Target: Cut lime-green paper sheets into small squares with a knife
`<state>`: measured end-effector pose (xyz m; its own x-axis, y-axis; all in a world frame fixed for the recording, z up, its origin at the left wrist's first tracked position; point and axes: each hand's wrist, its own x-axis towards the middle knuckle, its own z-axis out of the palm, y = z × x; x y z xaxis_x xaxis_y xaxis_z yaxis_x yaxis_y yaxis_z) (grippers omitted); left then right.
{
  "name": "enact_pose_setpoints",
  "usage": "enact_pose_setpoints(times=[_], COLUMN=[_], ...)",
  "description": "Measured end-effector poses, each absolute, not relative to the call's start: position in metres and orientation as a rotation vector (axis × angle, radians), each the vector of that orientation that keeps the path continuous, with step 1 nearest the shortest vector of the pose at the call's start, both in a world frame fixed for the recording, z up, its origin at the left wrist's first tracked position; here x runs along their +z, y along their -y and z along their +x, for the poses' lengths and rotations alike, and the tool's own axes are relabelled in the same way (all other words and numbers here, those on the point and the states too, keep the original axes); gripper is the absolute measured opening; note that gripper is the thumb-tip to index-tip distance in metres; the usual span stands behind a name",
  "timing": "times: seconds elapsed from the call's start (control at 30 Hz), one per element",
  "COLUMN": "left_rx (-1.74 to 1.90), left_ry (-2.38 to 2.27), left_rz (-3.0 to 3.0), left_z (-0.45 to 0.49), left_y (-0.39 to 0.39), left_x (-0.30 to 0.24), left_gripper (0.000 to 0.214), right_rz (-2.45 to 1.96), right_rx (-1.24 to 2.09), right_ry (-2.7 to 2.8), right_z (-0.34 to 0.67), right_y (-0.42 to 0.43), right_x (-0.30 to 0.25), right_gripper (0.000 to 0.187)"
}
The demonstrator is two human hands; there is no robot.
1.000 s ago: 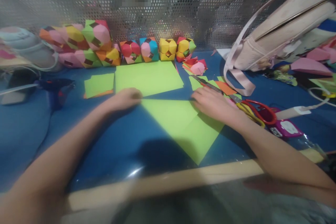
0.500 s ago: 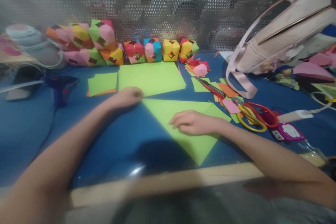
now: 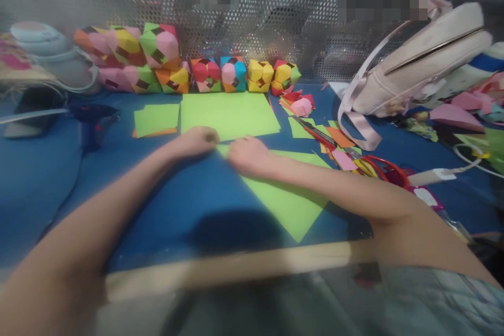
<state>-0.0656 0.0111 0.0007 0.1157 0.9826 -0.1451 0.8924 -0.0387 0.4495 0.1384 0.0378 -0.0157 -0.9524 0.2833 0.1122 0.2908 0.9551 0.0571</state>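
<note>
A folded sheet of light green paper [image 3: 291, 205] lies on the blue tabletop, one corner aimed at the near edge and another reaching left between my hands. My left hand [image 3: 200, 139] is closed in a pinch at that left corner. Close beside it, my right hand [image 3: 250, 156] rests on the sheet's upper edge, fingers bent and held together; its fingertips are mostly hidden. Just behind both hands lies a larger flat pile of light green paper [image 3: 230, 115].
Folded paper blocks [image 3: 159, 50] line the mesh panel. Small green squares [image 3: 157, 119] and a blue glue gun [image 3: 90, 123] lie left. Right are a box cutter [image 3: 315, 130], red-handled scissors [image 3: 388, 168], paper scraps [image 3: 344, 159] and a pink backpack [image 3: 417, 63].
My right hand has slid left and away from me along the folded sheet, up to my left hand. My left hand stays at the corner. The view has shifted slightly.
</note>
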Motion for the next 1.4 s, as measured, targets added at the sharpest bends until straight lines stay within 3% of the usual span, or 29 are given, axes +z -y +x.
enact_pose_setpoints(times=[0.13,0.27,0.67,0.87,1.1,1.4], left_rx=[0.295,0.280,0.181,0.045,-0.133,0.023], left_ry=[-1.805,-1.834,-1.875,-2.131,-1.706,-1.904], left_rz=[1.949,1.932,1.969,2.386,2.716,2.702], left_z=[-0.063,-0.063,-0.064,-0.023,0.034,0.024], left_y=[-0.012,-0.013,-0.017,0.005,0.046,0.046], left_x=[0.003,0.003,0.003,0.016,0.001,-0.012], left_gripper=[0.026,0.030,0.032,0.031,0.026,0.030], right_rz=[-0.195,-0.212,-0.126,-0.165,-0.284,-0.446], right_rx=[-0.048,0.132,0.449,0.408,0.241,-0.067], right_ry=[2.906,2.953,3.113,3.106,2.936,2.641], right_z=[0.139,0.157,0.231,0.245,0.225,0.185], right_y=[-0.053,-0.056,-0.025,-0.013,-0.017,-0.023], right_x=[-0.041,-0.054,-0.036,-0.028,-0.020,-0.047], right_gripper=[0.035,0.049,0.063,0.060,0.034,0.030])
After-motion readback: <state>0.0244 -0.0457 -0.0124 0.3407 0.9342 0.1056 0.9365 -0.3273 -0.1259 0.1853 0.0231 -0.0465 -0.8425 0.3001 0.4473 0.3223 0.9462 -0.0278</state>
